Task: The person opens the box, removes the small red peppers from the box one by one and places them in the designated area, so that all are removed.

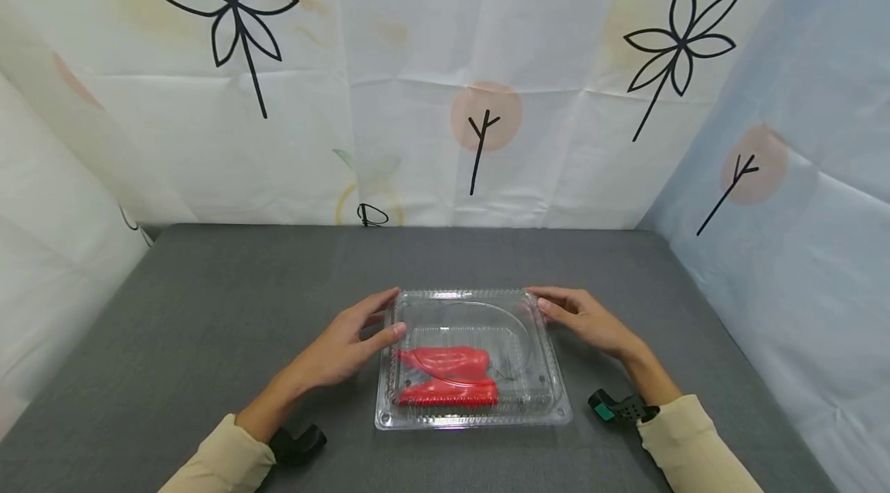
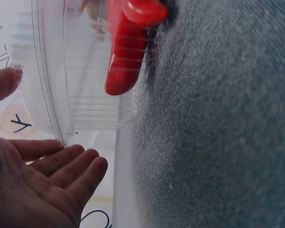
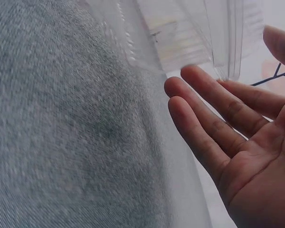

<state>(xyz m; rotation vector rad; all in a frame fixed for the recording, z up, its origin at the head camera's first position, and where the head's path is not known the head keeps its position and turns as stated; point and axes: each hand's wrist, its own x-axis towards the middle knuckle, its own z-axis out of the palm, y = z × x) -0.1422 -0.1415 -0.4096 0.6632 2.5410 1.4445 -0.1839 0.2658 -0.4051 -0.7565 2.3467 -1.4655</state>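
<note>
— Grey table (image 1: 243,292) is our base. What do we have on it?

— One clear plastic container (image 1: 473,421), lying flat, straight ahead of us and between the hands. Lid (image 1: 445,321) looks seated; we can't tell if it's latched all round.

— Long axis?

— Side to side, so it runs from one hand to the other. Short sides face our hands.

— Which hand is nearer?

— Close to a tie. Our left hand (image 1: 344,346) is at the far left corner, fingers spread and extended, index tip at the rim, thumb lapping over the left edge. Our right hand (image 1: 591,319) is at the far right corner, fingers extended, index tip at the rim, thumb by the lid's edge.

— Clamped?

— No. Hands are well apart with the container spanning the gap; neither wraps round it. Pressure we can't read. We judge any two-handed move turns on those far corners.

— Contents?

— Two red items: far pepper (image 1: 448,362), near pepper (image 1: 448,392). Both lie along the long axis, left of centre, so we expect weight biased toward our left.
</note>
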